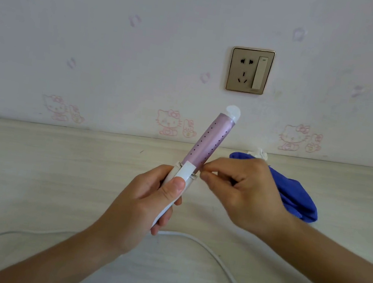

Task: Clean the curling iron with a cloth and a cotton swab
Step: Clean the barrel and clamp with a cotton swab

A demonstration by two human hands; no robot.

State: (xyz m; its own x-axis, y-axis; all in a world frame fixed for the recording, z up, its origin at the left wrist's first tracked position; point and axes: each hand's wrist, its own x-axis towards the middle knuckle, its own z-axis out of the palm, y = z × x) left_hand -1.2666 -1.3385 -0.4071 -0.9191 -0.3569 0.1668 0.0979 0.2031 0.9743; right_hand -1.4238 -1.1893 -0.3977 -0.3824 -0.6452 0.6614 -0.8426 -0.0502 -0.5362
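The left forearm (57, 255) comes up from the lower left edge, and the left hand (145, 205) wraps the handle of a pink-barrelled white curling iron (207, 142). Its thumb (175, 186) lies flat along the front of the handle, pointing up, and the other fingers curl round behind it. The right forearm (331, 265) enters from the lower right. The right hand (247, 195) is turned back-upward, with its fingers (207, 176) curled and pinched against the thumb right at the barrel's base; what they pinch is too small to make out.
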